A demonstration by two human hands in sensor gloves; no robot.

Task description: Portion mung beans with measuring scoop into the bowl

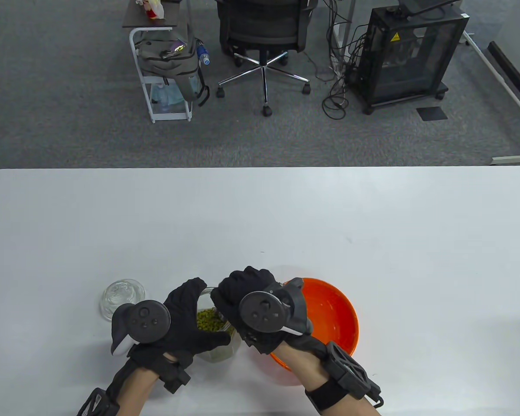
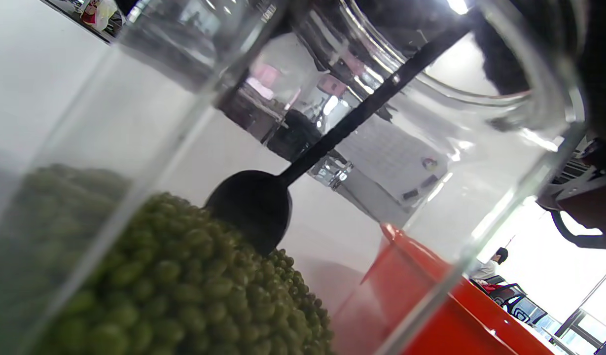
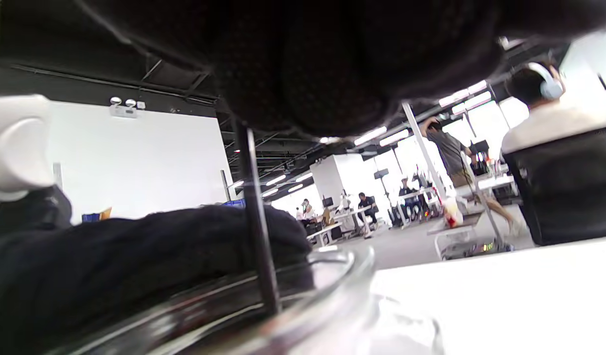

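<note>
A clear glass jar (image 1: 219, 353) of green mung beans (image 1: 209, 321) stands near the table's front edge. My left hand (image 1: 190, 320) grips the jar, fingers curled round its side. My right hand (image 1: 236, 297) hovers over the jar mouth and holds the thin black handle (image 3: 256, 217) of a measuring scoop (image 2: 251, 209). In the left wrist view the scoop's black bowl digs into the mung beans (image 2: 184, 281). The orange bowl (image 1: 336, 314) sits just right of the jar; what lies in it is hidden.
A glass lid (image 1: 122, 297) lies on the white table (image 1: 260, 225) left of my left hand. Beyond the table's far edge are an office chair (image 1: 264, 39), a cart with a backpack (image 1: 167, 65) and a black cabinet (image 1: 409, 56).
</note>
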